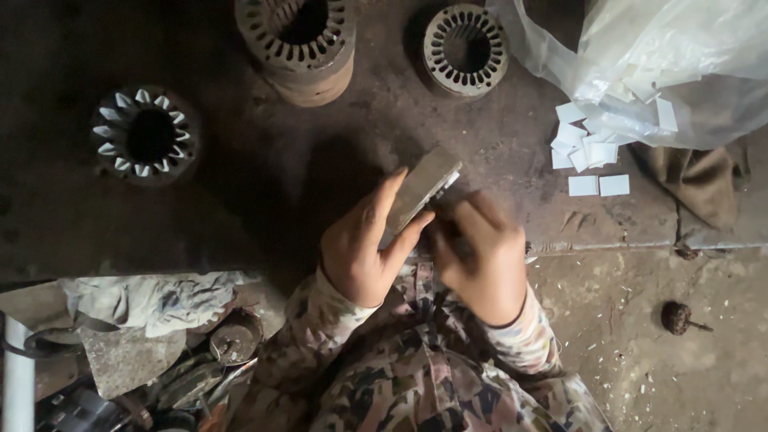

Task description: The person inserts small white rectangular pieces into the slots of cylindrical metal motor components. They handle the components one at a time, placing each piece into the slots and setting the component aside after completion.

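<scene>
Here, flat metal block point(422, 190) gripped in left hand point(364, 252), right hand point(480, 256) alongside

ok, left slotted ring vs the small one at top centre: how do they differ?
The left ring has white paper strips standing in its slots; the small ring has bare, empty slots. The left ring looks dark, almost black; the small ring is paler grey metal. The left ring also appears wider. Both lie flat on the bench, bores facing up.

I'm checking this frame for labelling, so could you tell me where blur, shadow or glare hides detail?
Head view: the right hand is motion-blurred, the left hand on the grey block sharper; deep shadow darkens the bench at left; the plastic bag and white paper slips are nearly blown out.
</scene>
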